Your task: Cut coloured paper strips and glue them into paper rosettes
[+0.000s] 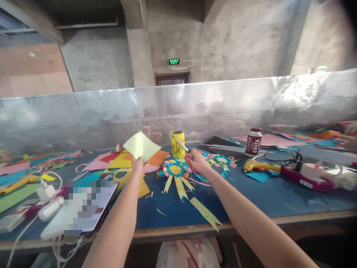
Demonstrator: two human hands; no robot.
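My left hand [138,162] grips a pale yellow-green sheet of paper [142,146] by its lower corner, raised above the table. In my right hand [196,159] is a pair of scissors with red handles [190,166], its blades pointing up and left, in front of a yellow cylinder [177,150]. Between and below the hands lies a paper rosette [175,170] with blue petals, a yellow centre and pale yellow tails. A loose pale yellow strip with a notched end [205,213] rests closer to the table's front edge.
Coloured paper sheets [119,160] lie behind my left hand. At left are a phone [104,204], a white charger [46,191] and cables. To the right are a second rosette [222,160], a brown COSTA bottle [253,142], a yellow glue gun [260,166] and a purple power strip [306,179].
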